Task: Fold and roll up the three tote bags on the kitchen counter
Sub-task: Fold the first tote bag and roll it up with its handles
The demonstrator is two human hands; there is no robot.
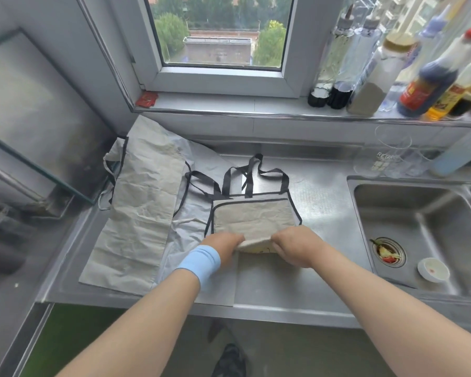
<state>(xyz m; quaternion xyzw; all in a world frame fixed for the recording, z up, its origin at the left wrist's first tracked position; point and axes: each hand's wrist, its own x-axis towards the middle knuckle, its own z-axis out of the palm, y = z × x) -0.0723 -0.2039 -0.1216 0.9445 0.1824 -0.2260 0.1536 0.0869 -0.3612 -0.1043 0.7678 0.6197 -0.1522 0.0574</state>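
My left hand point(223, 247) and right hand point(294, 248) pinch the tote bag point(253, 219) near the steel counter point(297, 284)'s front edge, window point(220, 31) beyond.

Clear glass point(386, 159): white print began with "REV"; the letters after it were blurred.
Same glass, lower down: smaller blocks of white print were too small to read.
Dark sauce bottle point(424, 85): its red label carried yellow marks that could not be read.
Yellow-labelled bottle point(452, 96): the print was blurred.
Red packet point(146, 100) on the windowsill point(229, 104): its lettering could not be made out.
Folded tote bag point(253, 219): a scrap of yellow print showed at its near edge, too little to read.
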